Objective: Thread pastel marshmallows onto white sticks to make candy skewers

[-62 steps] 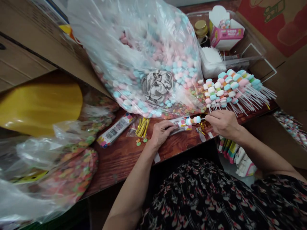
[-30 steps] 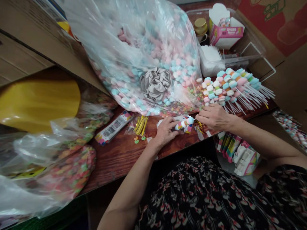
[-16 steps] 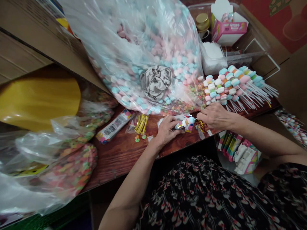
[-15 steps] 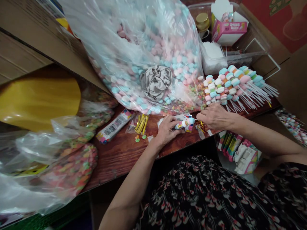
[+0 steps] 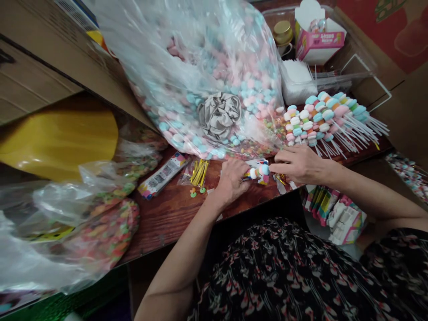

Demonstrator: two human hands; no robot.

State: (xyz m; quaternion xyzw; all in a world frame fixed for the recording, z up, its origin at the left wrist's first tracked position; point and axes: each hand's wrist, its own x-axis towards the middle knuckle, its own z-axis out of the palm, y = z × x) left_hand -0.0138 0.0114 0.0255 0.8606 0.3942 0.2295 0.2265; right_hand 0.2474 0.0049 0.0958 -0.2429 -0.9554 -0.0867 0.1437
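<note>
- Near the worktop's front edge, a short candy skewer [image 5: 258, 172] with pastel marshmallow pieces lies across a printed wrapper [image 5: 257, 164], between the two hands; this spot serves as the clock centre, with 12 pointing away from the person.
- At 9 o'clock, the left hand [image 5: 230, 180] is curled, its fingers together and closed over the skewer's near end.
- At 3 o'clock, the right hand [image 5: 297, 164] reaches in with its fingers close together at the skewer's far end. Whether they grip it or only sit just beside it, I cannot tell.
- At 12 o'clock, a huge clear plastic bag [image 5: 200, 76] of pink, blue and white candies slumps on the dark-red wooden worktop [image 5: 160, 218], tied with a grey scrunched band [image 5: 219, 116].
- At 2 o'clock, finished skewers [image 5: 323, 118] lie fanned out, with a pink paper box [image 5: 317, 40] and a gold-lidded jar [image 5: 282, 33] beyond them.
- At 9 o'clock, past the left hand, gold twist ties [image 5: 199, 173] lie beside a printed strip [image 5: 163, 176].
- Farther out, at 8 o'clock, sit plastic bags of colourful round candies [image 5: 103, 234].
</note>
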